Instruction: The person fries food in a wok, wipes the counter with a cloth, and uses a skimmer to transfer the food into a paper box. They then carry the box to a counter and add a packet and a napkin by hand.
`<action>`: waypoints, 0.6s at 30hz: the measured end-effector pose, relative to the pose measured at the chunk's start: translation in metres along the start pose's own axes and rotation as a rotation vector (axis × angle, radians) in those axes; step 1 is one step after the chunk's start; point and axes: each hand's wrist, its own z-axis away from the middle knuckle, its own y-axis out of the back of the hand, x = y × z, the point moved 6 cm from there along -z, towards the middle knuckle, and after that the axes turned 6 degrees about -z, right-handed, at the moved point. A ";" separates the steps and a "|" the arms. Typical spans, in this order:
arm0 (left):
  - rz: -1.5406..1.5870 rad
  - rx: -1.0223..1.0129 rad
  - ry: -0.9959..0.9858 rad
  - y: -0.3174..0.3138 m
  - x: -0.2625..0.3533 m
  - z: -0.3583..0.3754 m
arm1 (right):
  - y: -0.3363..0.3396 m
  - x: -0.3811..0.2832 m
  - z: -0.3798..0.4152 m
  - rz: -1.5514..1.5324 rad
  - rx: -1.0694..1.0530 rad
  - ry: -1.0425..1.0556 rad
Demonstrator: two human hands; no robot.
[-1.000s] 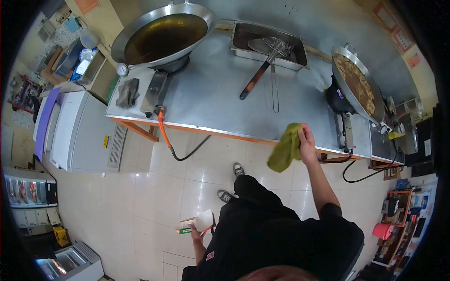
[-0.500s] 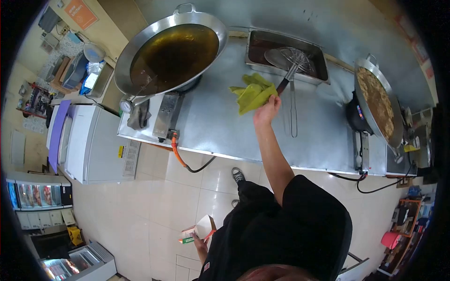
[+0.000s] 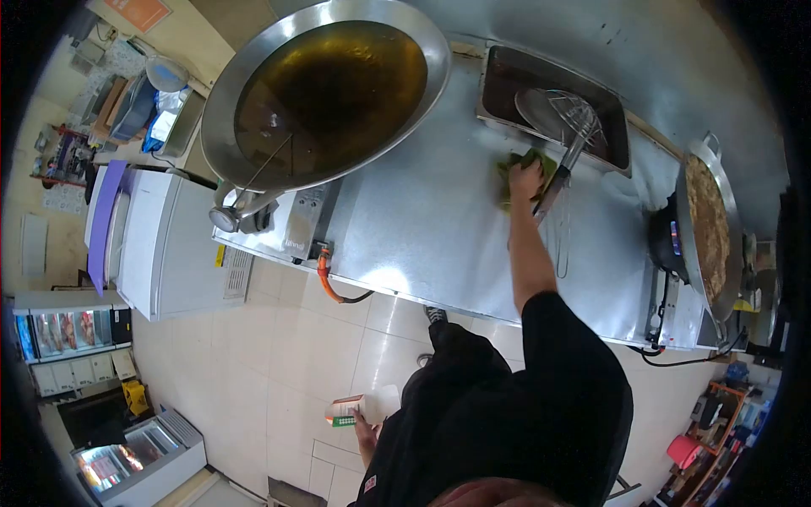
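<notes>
My right hand is closed over a bunched yellow-green cloth against the steel counter. Right beside it runs the dark handle of a wire skimmer, whose head rests in a rectangular metal tray. A thin wire handle lies on the counter just to the right. Low on the left, my left hand grips a small paper carton with white, orange and green faces, held out over the floor.
A wide wok of dark oil stands at the left, with a dial thermometer on its rim. Another wok of brown food sits on a burner at the right. An orange hose hangs off the front edge.
My right hand has moved right with the cloth, which was spread out and is now bunched under it. The carton has turned in my left hand. The whole view has shifted.
</notes>
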 end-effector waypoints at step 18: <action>-0.230 -0.003 -0.006 0.041 0.028 0.000 | 0.019 -0.076 0.243 -0.271 -0.787 0.931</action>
